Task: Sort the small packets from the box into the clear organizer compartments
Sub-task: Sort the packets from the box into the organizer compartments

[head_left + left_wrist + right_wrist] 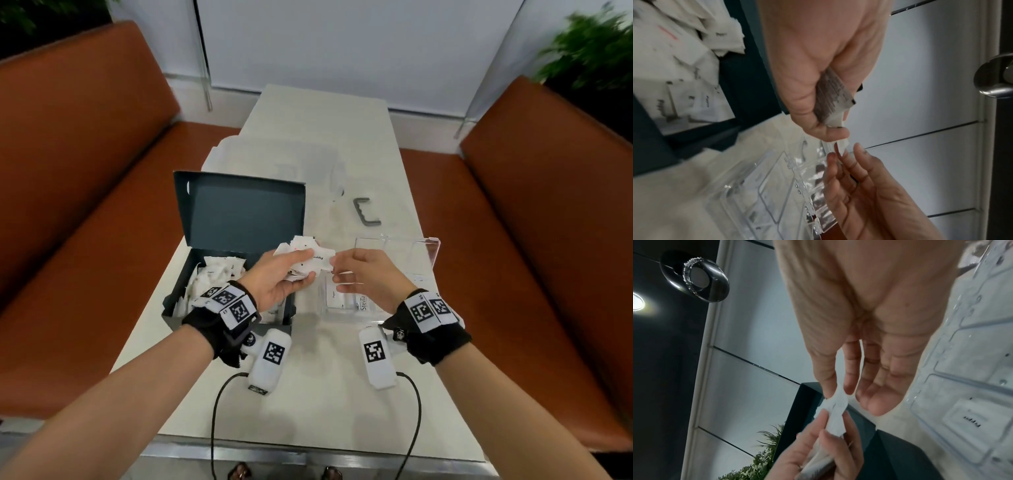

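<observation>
An open dark teal box [239,212] with several white packets [219,274] inside sits at the table's left. My left hand [306,267] is raised over the box's right edge and grips a bunch of white packets [301,251]. My right hand [334,264] pinches the end of one packet [324,257] sticking out of that bunch. The right wrist view shows thumb and forefinger [838,393] closed on that packet [836,410]. The clear organizer [411,253] lies under the right hand, with a Stevia packet [363,303] and a Pepper packet [972,421] in its near compartments.
A grey bent metal piece [365,212] lies beyond the organizer, and clear plastic sheeting [274,154] behind the box. Orange benches [85,205] flank the narrow white table [315,404]. Two white tagged devices with black cables [376,359] hang near the table's front.
</observation>
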Demonstrator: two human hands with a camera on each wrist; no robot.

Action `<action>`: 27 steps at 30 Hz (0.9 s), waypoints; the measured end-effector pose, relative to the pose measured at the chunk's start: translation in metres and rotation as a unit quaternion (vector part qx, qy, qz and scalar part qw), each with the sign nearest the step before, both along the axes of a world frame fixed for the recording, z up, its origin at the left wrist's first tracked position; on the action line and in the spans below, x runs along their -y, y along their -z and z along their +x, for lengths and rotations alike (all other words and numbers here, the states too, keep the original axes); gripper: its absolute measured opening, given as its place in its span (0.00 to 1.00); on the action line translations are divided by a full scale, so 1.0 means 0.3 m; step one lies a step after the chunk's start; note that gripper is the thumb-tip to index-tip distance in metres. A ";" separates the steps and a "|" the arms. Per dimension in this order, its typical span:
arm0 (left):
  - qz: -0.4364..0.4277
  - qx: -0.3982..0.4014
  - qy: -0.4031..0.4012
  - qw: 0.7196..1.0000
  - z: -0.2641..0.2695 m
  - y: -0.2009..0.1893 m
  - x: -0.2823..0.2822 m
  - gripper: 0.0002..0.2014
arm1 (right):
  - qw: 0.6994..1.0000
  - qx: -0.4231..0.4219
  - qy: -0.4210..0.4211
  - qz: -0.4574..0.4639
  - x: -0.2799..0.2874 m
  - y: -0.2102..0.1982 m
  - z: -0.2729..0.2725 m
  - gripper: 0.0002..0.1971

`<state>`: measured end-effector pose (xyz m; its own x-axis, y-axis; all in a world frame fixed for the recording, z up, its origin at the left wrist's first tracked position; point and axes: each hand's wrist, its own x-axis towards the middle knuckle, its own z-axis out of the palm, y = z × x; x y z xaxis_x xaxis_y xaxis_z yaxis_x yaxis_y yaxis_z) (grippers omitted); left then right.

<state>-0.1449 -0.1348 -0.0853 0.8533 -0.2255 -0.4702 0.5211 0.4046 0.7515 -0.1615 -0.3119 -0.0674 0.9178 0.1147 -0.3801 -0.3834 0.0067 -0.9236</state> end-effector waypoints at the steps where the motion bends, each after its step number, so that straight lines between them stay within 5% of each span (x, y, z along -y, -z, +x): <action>1: 0.002 0.003 0.006 1.000 0.002 -0.003 0.024 0.11 | 1.000 0.003 -0.006 -0.001 0.017 0.001 -0.007 0.11; 10: 0.019 0.018 0.039 0.999 0.019 -0.002 0.201 0.15 | 0.987 0.087 0.042 -0.130 0.193 -0.028 0.007 0.09; 27: 0.038 0.000 -0.034 0.999 0.002 0.017 0.090 0.12 | 0.988 -0.023 -0.016 -0.154 0.134 0.059 0.055 0.05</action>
